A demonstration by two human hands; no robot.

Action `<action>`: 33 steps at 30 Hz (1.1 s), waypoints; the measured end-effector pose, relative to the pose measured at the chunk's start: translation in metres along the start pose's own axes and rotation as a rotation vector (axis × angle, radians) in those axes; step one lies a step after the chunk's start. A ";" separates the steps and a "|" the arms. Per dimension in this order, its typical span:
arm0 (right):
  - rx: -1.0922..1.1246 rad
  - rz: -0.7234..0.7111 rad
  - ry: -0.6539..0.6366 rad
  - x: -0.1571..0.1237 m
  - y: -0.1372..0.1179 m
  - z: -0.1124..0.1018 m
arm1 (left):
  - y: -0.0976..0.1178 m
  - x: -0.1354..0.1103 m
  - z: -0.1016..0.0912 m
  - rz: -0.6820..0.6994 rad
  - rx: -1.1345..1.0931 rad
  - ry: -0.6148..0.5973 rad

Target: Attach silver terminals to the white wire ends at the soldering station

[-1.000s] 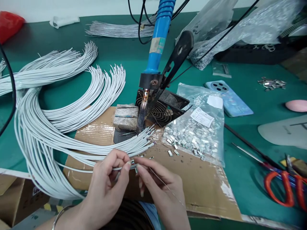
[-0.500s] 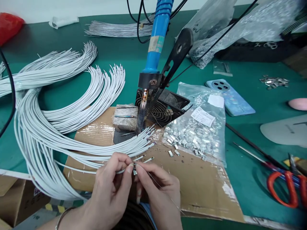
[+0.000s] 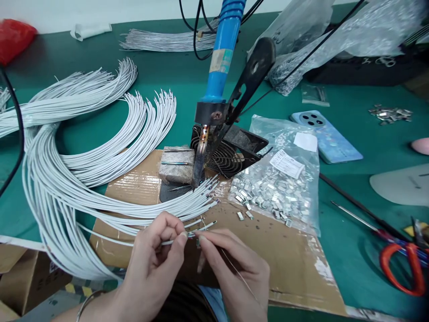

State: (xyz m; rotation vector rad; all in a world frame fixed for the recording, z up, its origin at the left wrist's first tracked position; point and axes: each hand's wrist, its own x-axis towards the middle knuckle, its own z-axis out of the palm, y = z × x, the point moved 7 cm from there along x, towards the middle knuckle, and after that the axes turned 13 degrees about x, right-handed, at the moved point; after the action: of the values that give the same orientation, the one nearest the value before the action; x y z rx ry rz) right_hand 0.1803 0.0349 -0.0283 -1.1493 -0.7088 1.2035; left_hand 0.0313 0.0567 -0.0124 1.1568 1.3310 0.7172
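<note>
**A:** Layout?

**B:** Green surface point(image 3: 345, 96), with a cardboard sheet point(image 3: 284, 264) lying on it at the near edge. Long sweeps of white wires point(image 3: 67, 179) curve in from the left, their ends fanned over the cardboard. A blue-handled soldering iron point(image 3: 221, 53) stands tip down, its tip touching the wires. A plastic bag of metal clips point(image 3: 275, 192) lies on the cardboard to its right.

**A:** Grips?

**B:** Left hand point(image 3: 154, 264): thumb and forefinger together, clamped on a single white wire point(image 3: 174, 242) near its end, above the cardboard. Right hand point(image 3: 234, 268): thumb and forefinger together, right at that wire end.

**A:** Hidden?

**B:** Whatever sits between the right fingertips is too small to make out. A thin strand point(image 3: 239, 279) runs from them across the hand. Both arms are cut off by the frame.

**A:** Pose?

**B:** Hands raised and facing each other, fingers curled, a bangle point(image 3: 87, 299) on the left wrist.
</note>
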 end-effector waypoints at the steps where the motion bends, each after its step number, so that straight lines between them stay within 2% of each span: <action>1: 0.027 0.043 0.007 0.000 0.002 0.000 | 0.000 0.000 0.000 -0.006 0.002 0.013; 6: 0.108 0.138 0.014 -0.001 0.006 0.006 | 0.001 -0.001 0.003 -0.028 0.005 0.000; 11: 0.117 0.134 0.009 -0.002 0.006 0.007 | -0.001 -0.002 0.002 -0.023 -0.026 0.012; 14: 0.093 0.092 0.026 -0.001 0.004 0.003 | -0.002 -0.001 0.003 -0.009 0.035 -0.036; 18: 0.073 0.058 0.135 -0.001 0.002 -0.007 | -0.005 -0.001 -0.002 -0.030 0.069 -0.009; 21: 0.082 0.115 0.250 -0.002 0.004 -0.013 | -0.008 0.001 -0.001 -0.068 0.056 -0.045; 24: 0.085 0.148 0.294 -0.003 0.004 -0.013 | -0.006 0.002 -0.004 -0.062 0.070 -0.045; 29: 0.084 0.151 0.271 -0.003 0.003 -0.012 | -0.001 0.002 -0.009 -0.004 0.084 -0.009; 33: 0.071 0.087 0.163 0.001 0.000 -0.007 | 0.005 0.003 -0.011 0.055 0.099 0.045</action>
State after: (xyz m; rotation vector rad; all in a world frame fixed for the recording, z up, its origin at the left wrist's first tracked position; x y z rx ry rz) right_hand 0.1865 0.0337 -0.0302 -1.2141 -0.4933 1.1829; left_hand 0.0221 0.0632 -0.0070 1.2670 1.3899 0.7280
